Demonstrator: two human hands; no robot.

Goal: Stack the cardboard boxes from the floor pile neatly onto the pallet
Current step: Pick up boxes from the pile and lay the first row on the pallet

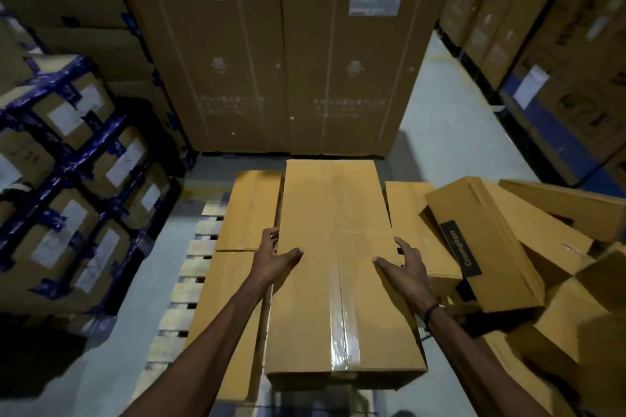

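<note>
Hands (276,257) grip long taped cardboard box (338,267).

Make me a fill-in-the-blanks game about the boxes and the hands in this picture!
1. Both hands, the left hand and the right hand, hold the sides of one long ____ box.
2. A strip of clear ____ runs down the top of the held box.
3. The tilted box on the right pile has a black label reading ____.
4. The wooden pallet shows its bare slats on the ____ side of the boxes.

Missing words: cardboard; tape; Crompton; left
</note>
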